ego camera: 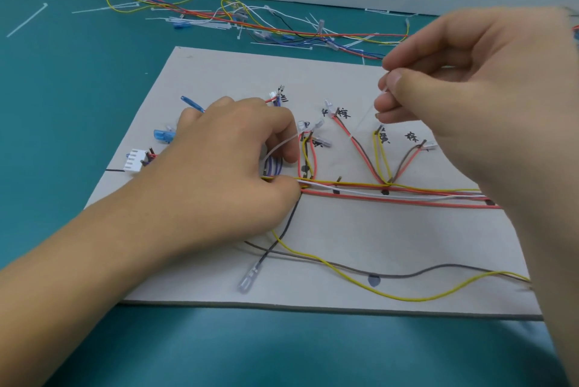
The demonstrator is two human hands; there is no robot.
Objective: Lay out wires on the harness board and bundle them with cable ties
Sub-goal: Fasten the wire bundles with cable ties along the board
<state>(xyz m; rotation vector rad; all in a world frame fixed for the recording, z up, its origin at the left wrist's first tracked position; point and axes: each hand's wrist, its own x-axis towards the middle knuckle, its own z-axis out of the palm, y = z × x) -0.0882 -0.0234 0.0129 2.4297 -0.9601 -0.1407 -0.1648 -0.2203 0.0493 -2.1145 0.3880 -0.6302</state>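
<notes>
right hand [470, 79] is up above the pale grey cardboard harness board [344, 230], thumb and forefinger pinched tight on a thin translucent white cable tie [384, 93], and that's a narrow grip, nothing else in it. the tie slants down, blurred, toward a red and brown wire pair [354, 142] branching up off the board. left hand [225, 148] is down on the board's left side, fingers curled at a bunch of violet-blue wires [275, 164], thumb on the spot where they meet the long horizontal trunk of red, yellow and white wires [391, 194]; a second translucent strip [279, 145] loops by those fingertips, though whether the hand holds it, can't tell. the trunk runs right, under the right wrist, with branches fanning upward beside black handwritten characters [344, 112]. nearer the front edge, a loose yellow wire [344, 277] and a grey-brown wire [407, 275] snake across each other, and a dark wire ends in a clear plastic terminal sleeve [247, 281]. far left, a white multi-pin connector [134, 159] and blue terminal sleeves [164, 135] sit just beside the left hand. the board lies flat on the teal table [62, 104]; behind it, a tangle of spare coloured wires and ties [282, 26], plus one white cable tie [26, 20] lying alone, well apart.
</notes>
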